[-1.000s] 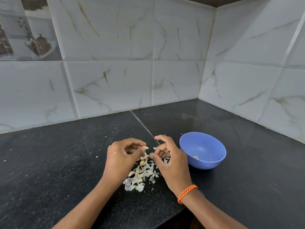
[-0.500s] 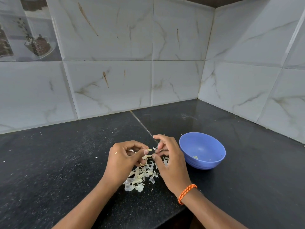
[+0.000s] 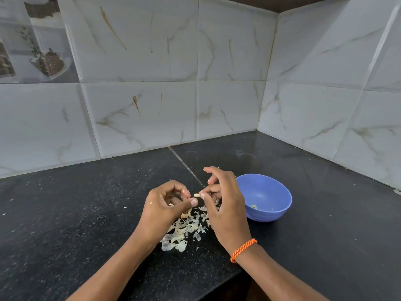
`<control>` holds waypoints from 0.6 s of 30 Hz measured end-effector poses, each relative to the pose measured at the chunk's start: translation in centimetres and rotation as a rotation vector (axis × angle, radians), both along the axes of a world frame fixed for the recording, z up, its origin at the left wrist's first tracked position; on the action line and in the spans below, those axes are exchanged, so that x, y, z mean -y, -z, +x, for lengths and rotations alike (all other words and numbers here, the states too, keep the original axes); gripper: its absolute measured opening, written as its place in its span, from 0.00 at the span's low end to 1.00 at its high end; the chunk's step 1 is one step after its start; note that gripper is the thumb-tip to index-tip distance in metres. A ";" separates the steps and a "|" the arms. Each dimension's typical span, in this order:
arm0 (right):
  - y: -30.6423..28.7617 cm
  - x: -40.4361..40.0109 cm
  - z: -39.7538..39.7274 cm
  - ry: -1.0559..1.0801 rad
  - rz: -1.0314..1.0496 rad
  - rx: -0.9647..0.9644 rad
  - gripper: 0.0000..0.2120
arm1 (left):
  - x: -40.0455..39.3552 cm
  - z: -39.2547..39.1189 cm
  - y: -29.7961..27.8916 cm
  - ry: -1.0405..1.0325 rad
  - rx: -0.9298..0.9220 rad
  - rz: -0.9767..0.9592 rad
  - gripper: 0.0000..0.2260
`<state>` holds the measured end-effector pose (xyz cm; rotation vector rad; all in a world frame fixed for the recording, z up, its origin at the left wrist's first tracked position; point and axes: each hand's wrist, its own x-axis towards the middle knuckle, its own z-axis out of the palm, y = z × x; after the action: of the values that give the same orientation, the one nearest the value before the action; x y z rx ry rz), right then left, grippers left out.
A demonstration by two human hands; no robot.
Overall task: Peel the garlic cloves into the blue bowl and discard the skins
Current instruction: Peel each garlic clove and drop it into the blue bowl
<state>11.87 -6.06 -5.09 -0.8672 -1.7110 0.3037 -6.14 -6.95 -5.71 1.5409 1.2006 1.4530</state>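
Observation:
My left hand (image 3: 165,205) and my right hand (image 3: 225,205) meet over the black counter, fingertips almost touching. Between them is a small pale garlic clove (image 3: 196,195), pinched by my right thumb and finger, with my left thumb and forefinger curled close beside it. A heap of papery garlic skins (image 3: 186,230) lies on the counter right beneath both hands. The blue bowl (image 3: 275,192) stands just right of my right hand, with a small pale bit (image 3: 253,206) at its bottom. My right index finger is raised.
The black stone counter (image 3: 86,213) runs into a tiled corner; white marbled walls (image 3: 217,105) close it off behind and to the right. A seam crosses the counter behind the hands. The counter's front edge sits near my right forearm. Small skin flecks dot the left side.
Both hands have stayed over the skin pile and kept working the clove. My right hand's index finger has lifted and its fingers spread a little more.

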 end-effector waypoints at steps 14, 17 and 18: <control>-2.6 -3.4 8.1 0.401 -0.159 0.285 0.14 | -1.7 -2.4 1.0 -0.256 -0.415 0.104 0.05; -3.0 -3.6 8.5 0.422 -0.091 0.240 0.07 | -1.8 -2.9 0.7 -0.245 -0.458 0.108 0.05; -3.3 -3.4 8.3 0.420 -0.042 0.234 0.05 | -1.9 -3.0 0.5 -0.245 -0.485 0.109 0.05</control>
<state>20.21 -2.65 -1.79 -1.3057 -1.6872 -0.0477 -9.14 -5.05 -6.26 1.9486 1.6618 1.3514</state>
